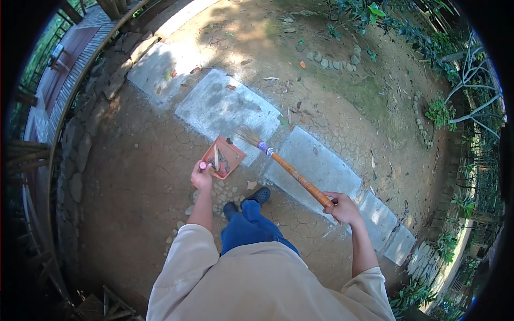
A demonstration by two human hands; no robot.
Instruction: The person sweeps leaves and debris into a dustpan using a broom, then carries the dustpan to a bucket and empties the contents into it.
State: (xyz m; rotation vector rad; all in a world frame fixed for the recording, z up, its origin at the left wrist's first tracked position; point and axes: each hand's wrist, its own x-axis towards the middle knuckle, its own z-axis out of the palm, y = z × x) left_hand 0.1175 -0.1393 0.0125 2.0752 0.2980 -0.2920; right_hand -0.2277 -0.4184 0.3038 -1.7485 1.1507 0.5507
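My left hand [201, 176] is closed round the pinkish handle end of an orange-red dustpan [233, 153]. Dry leaves and bits of debris [218, 159] lie in the pan. On the other side, my right hand [344, 207] grips the lower end of a broom [297, 175] with a long orange-brown handle. Purple binding wraps the broom's neck, and its straw bristles [247, 136] reach over a concrete slab, close to the dustpan's right edge.
Concrete slabs [313, 163] run diagonally across cracked bare soil [128, 214]. Small stones [225, 195] are set around my dark shoes [259, 197]. A stone border [75, 160] and a wooden deck [67, 64] lie to the left. Plants [441, 112] and a bare-branched shrub stand at right.
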